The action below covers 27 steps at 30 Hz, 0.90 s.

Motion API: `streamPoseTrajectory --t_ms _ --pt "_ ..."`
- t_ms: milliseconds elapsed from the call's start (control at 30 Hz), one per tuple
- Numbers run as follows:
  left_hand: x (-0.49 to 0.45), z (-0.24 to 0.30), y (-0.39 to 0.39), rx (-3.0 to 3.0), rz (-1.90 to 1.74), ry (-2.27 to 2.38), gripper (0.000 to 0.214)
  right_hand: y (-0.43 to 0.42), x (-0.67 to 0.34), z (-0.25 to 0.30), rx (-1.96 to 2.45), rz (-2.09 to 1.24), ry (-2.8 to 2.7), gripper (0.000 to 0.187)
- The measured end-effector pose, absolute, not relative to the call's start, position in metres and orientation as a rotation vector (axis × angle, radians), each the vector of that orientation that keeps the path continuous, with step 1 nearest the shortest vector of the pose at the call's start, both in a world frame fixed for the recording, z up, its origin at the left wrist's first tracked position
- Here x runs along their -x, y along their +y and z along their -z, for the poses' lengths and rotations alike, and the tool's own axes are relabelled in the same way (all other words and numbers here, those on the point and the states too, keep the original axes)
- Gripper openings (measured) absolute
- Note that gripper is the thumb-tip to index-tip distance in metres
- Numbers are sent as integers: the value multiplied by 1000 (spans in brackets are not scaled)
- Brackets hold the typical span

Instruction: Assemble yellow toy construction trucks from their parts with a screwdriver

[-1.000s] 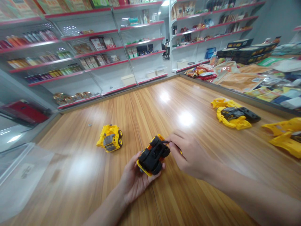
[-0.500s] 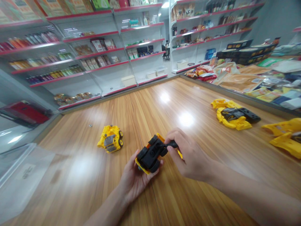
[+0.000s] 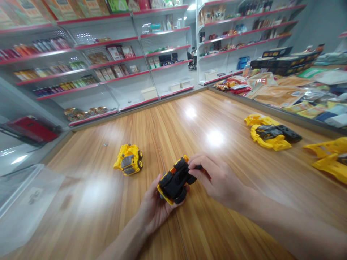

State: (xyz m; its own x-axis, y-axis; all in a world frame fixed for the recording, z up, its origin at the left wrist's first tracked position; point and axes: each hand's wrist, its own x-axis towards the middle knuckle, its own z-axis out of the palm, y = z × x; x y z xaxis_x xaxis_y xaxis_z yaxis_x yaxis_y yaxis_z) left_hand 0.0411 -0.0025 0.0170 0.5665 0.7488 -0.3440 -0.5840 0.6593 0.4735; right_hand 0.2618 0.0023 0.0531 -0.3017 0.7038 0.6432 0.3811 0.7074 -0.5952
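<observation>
Right hand [image 3: 219,177] shifted; toy vehicle [image 3: 173,183] slants away rightward.

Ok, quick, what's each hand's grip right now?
Left hand: closed around the toy vehicle, wheels facing the camera.
Right hand: fingers closed on a black piece, mostly hidden, at the vehicle's far end.

White shelves [image 3: 124,77] with red edges line the back, carrying colourful bottles [image 3: 51,45], a cream bin [image 3: 148,93] and round containers [image 3: 93,111]. At right, stacked black boxes [image 3: 287,61] stand near red packets [image 3: 235,86]. A translucent plastic box [image 3: 24,213] sits at lower left, a red object [image 3: 34,130] beyond.
</observation>
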Motion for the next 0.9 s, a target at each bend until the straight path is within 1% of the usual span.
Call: streamPoseTrajectory --t_ms 33,167,233,300,433,500,600,633,800,900 --pt "-41 -17 -3 -333 -806 557 42 2 -260 -51 835 -406 -1919 17" --pt "-42 -13 -4 -379 -906 585 36 -1 -255 -43 919 -412 -1900 41" --pt "-42 -11 -4 -397 -967 593 35 -3 -253 -42 957 -426 -1876 46" --pt "-43 -11 -5 -412 -990 582 39 -3 -254 -44 966 -433 -1855 41" --pt "-44 -14 -6 -444 -973 538 52 0 -258 -52 1025 -370 -1790 20" --pt "-45 -15 -6 -452 -952 517 55 0 -259 -53 1033 -322 -1767 22" --pt "-45 -14 -5 -458 -938 505 57 -1 -260 -52 998 -295 -1793 37" --pt "-45 -14 -5 -460 -942 507 58 -2 -260 -51 992 -299 -1814 39" --pt "-46 -14 -7 -469 -965 545 60 -1 -261 -50 1057 -295 -1861 24" --pt "-48 -15 -7 -472 -973 559 59 -1 -262 -50 1078 -252 -1884 27"
